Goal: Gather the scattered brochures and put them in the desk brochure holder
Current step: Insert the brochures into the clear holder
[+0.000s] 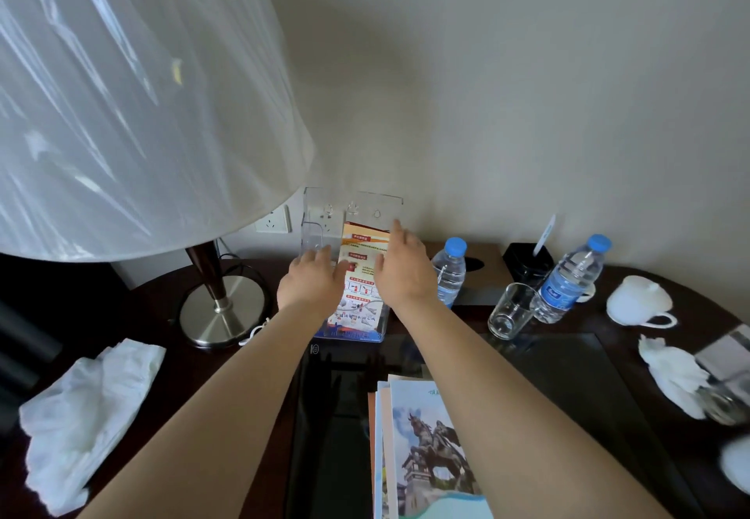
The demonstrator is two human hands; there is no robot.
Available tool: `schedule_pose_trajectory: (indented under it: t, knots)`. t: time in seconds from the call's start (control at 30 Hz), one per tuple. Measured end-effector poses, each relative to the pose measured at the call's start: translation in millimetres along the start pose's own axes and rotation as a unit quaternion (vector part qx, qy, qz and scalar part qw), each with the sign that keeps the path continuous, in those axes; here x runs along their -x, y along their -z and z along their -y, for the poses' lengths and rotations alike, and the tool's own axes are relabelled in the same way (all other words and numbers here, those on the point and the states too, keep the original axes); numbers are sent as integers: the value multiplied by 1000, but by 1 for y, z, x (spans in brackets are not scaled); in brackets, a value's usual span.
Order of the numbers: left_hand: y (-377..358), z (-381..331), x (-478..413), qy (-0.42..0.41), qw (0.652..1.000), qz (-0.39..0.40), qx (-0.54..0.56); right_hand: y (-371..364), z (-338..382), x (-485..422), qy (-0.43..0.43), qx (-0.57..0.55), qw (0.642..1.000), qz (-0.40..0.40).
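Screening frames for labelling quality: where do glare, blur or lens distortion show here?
Head view, left: glare streaks the plastic-wrapped lampshade; head view, right edge: the glass there is blurred; head view, centre: left hand, right hand and brochure holder look sharp; head view overall: wide-angle bending curves the desk.

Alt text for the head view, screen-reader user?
The left hand and right hand are at a clear brochure holder with a leaflet standing in it, at the back of a dark desk. More brochures lie stacked nearer the camera; a lamp stands left, a glass right.
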State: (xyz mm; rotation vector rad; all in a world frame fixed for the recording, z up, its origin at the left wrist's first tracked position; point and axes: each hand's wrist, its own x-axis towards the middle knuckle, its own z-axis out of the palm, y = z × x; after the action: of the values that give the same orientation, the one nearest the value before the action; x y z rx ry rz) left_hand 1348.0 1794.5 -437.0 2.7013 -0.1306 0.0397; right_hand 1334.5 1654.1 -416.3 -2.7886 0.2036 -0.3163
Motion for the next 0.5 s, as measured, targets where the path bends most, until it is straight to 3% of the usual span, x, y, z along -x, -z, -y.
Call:
schedule_pose_trajectory:
  t: [0.13,0.5]
  knots:
    - [8,-12,29,-60,987,105,-107,22,-8,31,99,87,988,85]
    - [-54,-73,129,-92,955,251,-128,23,-102,140,20,133,962,238]
